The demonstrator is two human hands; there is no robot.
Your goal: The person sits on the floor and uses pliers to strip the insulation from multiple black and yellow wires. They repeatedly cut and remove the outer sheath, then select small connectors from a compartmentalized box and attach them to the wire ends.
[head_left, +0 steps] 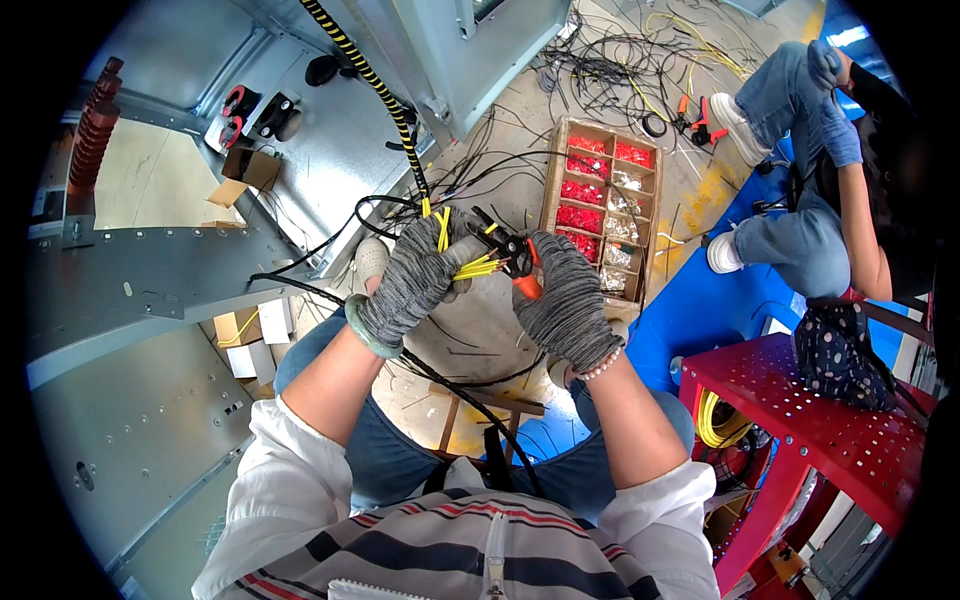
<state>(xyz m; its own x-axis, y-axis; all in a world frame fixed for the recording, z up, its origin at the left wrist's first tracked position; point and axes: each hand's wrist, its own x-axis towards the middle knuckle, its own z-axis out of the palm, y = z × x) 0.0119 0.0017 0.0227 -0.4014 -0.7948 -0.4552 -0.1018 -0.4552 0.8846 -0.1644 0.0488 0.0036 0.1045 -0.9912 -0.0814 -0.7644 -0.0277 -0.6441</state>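
My left hand (pixel 415 275), in a grey knit glove, had its fingers closed around a bundle of yellow wires (pixel 472 266), held above my lap with the black cables (pixel 400 215) looped behind. The wire ends stuck out to the right, bare of fittings as far as I could tell. My right hand (pixel 565 290) gripped the orange-handled crimping pliers (pixel 515 258), fingers wrapped tight, with the nose at those ends. I judged the work midway: wires gathered, ends not finished. The compartment box (pixel 604 205) of red terminals lay on the floor beyond.
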